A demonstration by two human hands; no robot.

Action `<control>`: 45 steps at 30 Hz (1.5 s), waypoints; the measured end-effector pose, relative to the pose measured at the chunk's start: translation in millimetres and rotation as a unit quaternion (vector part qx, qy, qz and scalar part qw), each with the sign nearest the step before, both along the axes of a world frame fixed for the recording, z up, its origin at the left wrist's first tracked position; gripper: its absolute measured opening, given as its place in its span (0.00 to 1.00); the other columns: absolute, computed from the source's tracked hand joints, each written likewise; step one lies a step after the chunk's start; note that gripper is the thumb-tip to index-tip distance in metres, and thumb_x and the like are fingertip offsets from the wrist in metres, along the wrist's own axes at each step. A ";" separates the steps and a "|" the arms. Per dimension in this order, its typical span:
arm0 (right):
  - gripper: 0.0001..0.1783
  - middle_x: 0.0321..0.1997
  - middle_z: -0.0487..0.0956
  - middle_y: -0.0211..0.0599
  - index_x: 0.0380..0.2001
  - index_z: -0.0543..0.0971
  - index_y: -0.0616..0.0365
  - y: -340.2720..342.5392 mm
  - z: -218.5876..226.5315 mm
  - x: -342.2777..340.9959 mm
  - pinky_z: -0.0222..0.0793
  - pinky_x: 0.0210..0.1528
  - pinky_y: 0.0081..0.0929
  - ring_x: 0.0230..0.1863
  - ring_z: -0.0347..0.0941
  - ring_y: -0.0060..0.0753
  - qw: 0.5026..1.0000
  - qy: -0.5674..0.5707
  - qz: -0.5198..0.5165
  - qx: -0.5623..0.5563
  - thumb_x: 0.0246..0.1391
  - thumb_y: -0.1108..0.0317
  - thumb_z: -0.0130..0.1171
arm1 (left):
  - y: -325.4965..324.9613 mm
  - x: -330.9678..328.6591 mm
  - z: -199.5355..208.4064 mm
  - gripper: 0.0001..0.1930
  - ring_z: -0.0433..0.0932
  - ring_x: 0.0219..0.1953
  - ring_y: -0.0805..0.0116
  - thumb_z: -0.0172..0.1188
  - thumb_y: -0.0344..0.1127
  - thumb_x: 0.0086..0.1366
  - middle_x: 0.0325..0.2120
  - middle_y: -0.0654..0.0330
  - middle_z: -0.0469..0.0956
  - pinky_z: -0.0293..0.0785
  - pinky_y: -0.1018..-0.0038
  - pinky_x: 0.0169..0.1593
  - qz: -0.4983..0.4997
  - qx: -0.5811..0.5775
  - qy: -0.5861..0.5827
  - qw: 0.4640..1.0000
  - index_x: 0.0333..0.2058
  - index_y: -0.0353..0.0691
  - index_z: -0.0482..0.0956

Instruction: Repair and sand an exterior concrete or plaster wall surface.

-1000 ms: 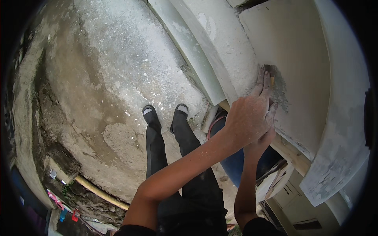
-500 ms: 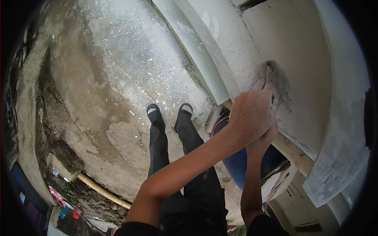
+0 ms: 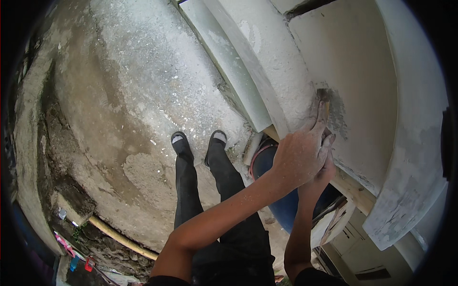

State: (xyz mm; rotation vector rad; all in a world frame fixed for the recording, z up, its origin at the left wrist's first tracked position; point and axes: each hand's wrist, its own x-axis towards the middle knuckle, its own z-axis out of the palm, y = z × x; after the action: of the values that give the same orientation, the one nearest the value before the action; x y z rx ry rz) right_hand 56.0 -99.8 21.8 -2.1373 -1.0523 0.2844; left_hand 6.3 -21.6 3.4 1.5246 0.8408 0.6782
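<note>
My left hand, powdered with pale dust, reaches across to the right and is closed on a small flat-ended tool with a dark tip and a yellowish handle. Whether it is a brush or a scraper I cannot tell. The tip rests against the light wall panel, at the edge of a rough dark grey patch. Close under the left hand is my right hand, its dusty fingers curled near the left palm. What they grip is hidden.
A blue drum stands below my forearms, beside a wooden beam. Pale ledges run along the wall. My feet stand on a concrete floor strewn with white flakes. A yellow pipe lies at lower left.
Both hands have shifted slightly down, away from the top of the grey patch. The tool's dark tip and handle now show beyond the left fingers. The whole view has shifted slightly.
</note>
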 end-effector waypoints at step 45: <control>0.19 0.41 0.81 0.41 0.49 0.75 0.70 8.0 24.5 -22.6 0.69 0.48 0.28 0.43 0.74 0.24 0.999 0.017 -0.005 -0.038 0.56 0.71 0.61 | -6.2 -6.4 4.3 0.30 0.80 0.38 0.39 0.59 0.39 0.63 0.44 0.34 0.76 0.78 0.55 0.39 -0.012 -0.034 -0.030 0.999 0.57 0.22 0.66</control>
State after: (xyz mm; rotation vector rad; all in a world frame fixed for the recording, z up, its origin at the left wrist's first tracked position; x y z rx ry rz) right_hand 33.3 -91.8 46.3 -2.1968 -1.0267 0.3598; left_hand -0.1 -27.7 7.7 1.4448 0.7904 0.6682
